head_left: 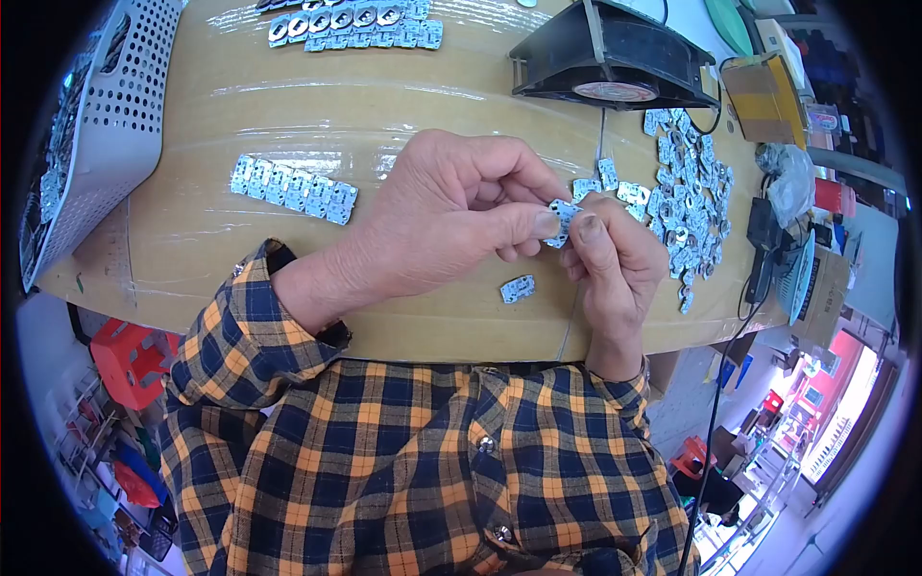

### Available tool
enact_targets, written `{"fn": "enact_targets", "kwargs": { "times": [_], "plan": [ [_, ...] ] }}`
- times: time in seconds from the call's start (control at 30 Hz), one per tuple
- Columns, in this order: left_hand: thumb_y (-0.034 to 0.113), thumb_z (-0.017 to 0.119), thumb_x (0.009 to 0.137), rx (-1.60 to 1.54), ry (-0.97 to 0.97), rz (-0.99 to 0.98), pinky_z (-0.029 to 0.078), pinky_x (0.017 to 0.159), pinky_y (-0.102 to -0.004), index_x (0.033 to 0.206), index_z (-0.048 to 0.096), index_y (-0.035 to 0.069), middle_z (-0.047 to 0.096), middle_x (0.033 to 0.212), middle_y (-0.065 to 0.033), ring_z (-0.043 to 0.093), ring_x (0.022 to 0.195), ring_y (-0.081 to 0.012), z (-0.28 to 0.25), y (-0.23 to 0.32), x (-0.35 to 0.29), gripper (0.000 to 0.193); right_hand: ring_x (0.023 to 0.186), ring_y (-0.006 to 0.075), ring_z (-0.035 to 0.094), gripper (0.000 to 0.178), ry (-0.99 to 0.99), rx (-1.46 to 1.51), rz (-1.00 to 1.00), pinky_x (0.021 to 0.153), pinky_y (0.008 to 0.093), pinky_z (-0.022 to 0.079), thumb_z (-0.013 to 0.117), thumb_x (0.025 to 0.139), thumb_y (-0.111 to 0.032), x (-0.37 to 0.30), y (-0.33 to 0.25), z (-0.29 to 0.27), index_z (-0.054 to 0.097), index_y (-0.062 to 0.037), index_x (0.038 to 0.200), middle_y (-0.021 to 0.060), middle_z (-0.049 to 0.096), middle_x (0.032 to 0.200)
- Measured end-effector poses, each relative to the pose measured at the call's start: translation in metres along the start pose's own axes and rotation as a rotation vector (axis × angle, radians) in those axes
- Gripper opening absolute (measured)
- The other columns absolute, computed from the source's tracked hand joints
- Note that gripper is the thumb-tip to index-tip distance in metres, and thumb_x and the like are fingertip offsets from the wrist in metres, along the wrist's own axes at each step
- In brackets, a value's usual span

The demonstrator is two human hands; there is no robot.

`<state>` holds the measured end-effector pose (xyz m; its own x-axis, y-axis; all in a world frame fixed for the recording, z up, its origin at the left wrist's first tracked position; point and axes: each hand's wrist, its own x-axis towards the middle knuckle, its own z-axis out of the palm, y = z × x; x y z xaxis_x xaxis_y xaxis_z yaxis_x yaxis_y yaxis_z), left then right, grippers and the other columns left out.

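Between my two hands is a small silvery-blue metal plate with holes in it. My left hand pinches it between thumb and fingers from the left. From the right, the thumb and fingertips of my right hand close on its other edge. One similar plate lies on the table just below my hands. A neat overlapping row of such plates lies left of my left wrist. Beyond my right hand, a loose heap of the same small parts spreads over the table.
A black fan stands at the back right. A white perforated basket holding more parts is at the left edge. Stacked rows of plates lie at the back. A black cable hangs over the right table edge, beside a cardboard box.
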<state>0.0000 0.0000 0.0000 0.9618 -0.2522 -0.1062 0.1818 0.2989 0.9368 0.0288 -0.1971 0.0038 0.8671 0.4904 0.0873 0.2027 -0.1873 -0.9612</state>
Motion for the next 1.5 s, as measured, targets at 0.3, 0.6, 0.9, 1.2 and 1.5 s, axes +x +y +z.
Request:
{"fn": "enact_targets", "kwargs": {
  "times": [0.3,0.6,0.9,1.2,1.5],
  "plan": [
    [0.002,0.062,0.091,-0.071,-0.025,0.020,0.054,0.062,-0.0203,0.103,0.062,-0.007,0.067,0.084,-0.0101,0.066,0.072,-0.0110,0.005,-0.002,-0.001,0.015,0.044,0.0021,0.035,0.032,-0.008,0.236,0.198,0.040,0.0175,0.025,0.049,0.100,-0.023,-0.003,-0.007,-0.001,0.050,-0.0036,0.074,-0.0019,0.047,0.061],
    [0.003,0.066,0.089,-0.046,0.080,-0.026,0.055,0.064,-0.0204,0.104,0.062,-0.005,0.067,0.086,-0.0085,0.066,0.072,-0.0105,0.007,-0.001,0.001,0.018,0.044,0.0009,0.037,0.032,0.092,0.230,0.270,0.040,0.0166,0.026,0.050,0.100,-0.024,0.001,-0.010,0.008,0.052,-0.0048,0.074,-0.0032,0.047,0.059],
    [0.003,0.077,0.076,0.715,0.142,0.602,0.049,0.051,-0.0215,0.088,0.064,0.001,0.065,0.074,-0.0068,0.064,0.060,-0.0116,0.002,-0.011,0.001,0.019,0.046,0.0001,0.039,0.032,0.134,0.156,0.236,0.040,0.0161,0.026,0.052,0.099,-0.023,0.002,-0.006,0.009,0.055,-0.0046,0.074,-0.0039,0.048,0.058],
    [0.012,0.079,0.075,0.825,0.170,0.597,0.046,0.048,-0.0237,0.087,0.063,0.004,0.063,0.073,-0.0069,0.063,0.057,-0.0152,0.002,-0.009,-0.003,0.022,0.047,0.0011,0.035,0.027,0.311,0.088,0.217,0.042,0.0173,0.024,0.052,0.099,-0.019,0.001,-0.006,0.014,0.058,-0.0034,0.078,-0.0032,0.047,0.061],
    [0.028,0.083,0.066,1.373,-0.017,0.314,0.048,0.062,-0.0379,0.102,0.052,0.002,0.055,0.090,-0.0123,0.060,0.076,-0.0317,-0.017,0.031,-0.037,0.055,0.049,0.0030,0.037,0.023,0.570,0.201,0.009,0.042,0.0172,0.027,0.052,0.098,-0.016,0.000,0.001,0.000,0.057,-0.0017,0.081,0.0003,0.049,0.062]
  ]
}}
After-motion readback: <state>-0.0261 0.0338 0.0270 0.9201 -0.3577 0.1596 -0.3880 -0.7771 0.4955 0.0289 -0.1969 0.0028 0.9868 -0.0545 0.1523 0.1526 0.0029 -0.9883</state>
